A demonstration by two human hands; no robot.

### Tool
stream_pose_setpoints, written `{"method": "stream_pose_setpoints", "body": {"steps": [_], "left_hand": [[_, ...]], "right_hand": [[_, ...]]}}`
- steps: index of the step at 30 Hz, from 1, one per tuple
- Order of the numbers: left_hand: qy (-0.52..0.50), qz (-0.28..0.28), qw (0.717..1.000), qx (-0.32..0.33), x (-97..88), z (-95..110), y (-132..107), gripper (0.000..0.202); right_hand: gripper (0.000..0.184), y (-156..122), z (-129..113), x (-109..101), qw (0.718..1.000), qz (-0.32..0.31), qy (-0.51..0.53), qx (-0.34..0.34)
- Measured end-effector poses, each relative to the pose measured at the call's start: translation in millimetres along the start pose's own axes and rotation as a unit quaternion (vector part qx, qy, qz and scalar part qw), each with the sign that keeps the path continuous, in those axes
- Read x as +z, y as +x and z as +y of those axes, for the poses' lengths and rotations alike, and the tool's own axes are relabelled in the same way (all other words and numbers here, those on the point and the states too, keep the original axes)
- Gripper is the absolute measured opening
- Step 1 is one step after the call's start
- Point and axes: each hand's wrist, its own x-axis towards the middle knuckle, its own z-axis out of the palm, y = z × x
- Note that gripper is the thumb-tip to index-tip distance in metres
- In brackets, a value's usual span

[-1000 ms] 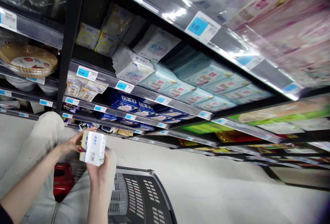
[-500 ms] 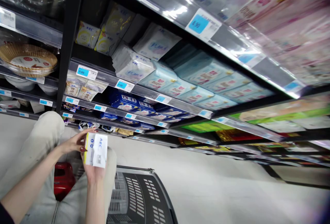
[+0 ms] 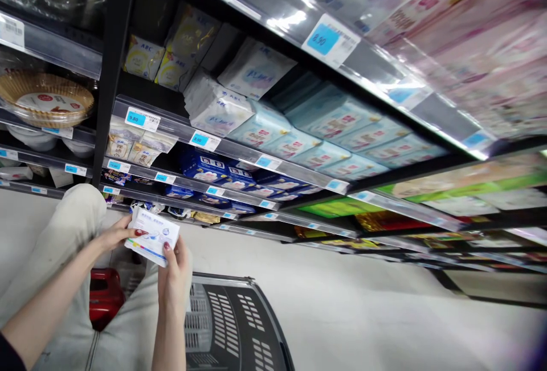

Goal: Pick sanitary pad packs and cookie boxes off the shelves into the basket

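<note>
Between my two hands is a white pack of sanitary pads, its printed face with blue marks and a coloured strip turned up toward me. My left hand grips the left end, thumb on top. At the right end, my right hand is closed with its thumb on the face and the fingers behind, partly hidden. The pack is held above my knees, in front of the lowest shelves. Similar packs marked ABC stand on the shelf ahead.
Light blue packs and dark blue packs fill shelves running off to the right. A black shopping basket stands on the floor by my right leg. Something red lies between my legs. Paper trays sit on the left shelf.
The pack has been turned, from a narrow side marked ABC to its broad printed face. My right hand has moved from beneath it to its right end.
</note>
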Motion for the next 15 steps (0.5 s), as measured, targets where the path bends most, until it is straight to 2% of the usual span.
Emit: {"method": "stream_pose_setpoints", "body": {"steps": [2,4,7,8,9,11,13,15], "left_hand": [[0.027,0.033,0.999,-0.014,3.2,6,-3,0.092],[0.056,0.036,0.998,-0.024,6.2,13,-7,0.087],[0.121,-0.011,0.992,-0.042,7.9,23,-13,0.083],[0.147,-0.031,0.987,-0.049,7.1,25,-14,0.083],[0.172,-0.047,0.982,-0.055,5.5,26,-13,0.083],[0.215,-0.038,0.974,-0.060,-0.4,27,-8,0.082],[0.257,0.032,0.965,-0.051,-8.2,24,1,0.083],[0.296,0.120,0.947,-0.036,-15.3,21,10,0.084]], "right_hand": [[0.070,1,1,-1,1.000,-0.004,-0.022,0.000],[0.070,1,-8,-4,0.998,-0.039,-0.048,0.010],[0.071,3,-32,-20,0.987,-0.125,-0.094,0.048],[0.073,5,-41,-31,0.985,-0.127,-0.104,0.055],[0.073,8,-50,-46,0.987,-0.103,-0.110,0.054],[0.070,15,-63,-88,0.993,0.008,-0.114,0.036],[0.061,20,-69,-139,0.984,0.133,-0.121,0.023],[0.053,20,-64,-190,0.964,0.224,-0.139,0.041]]}}
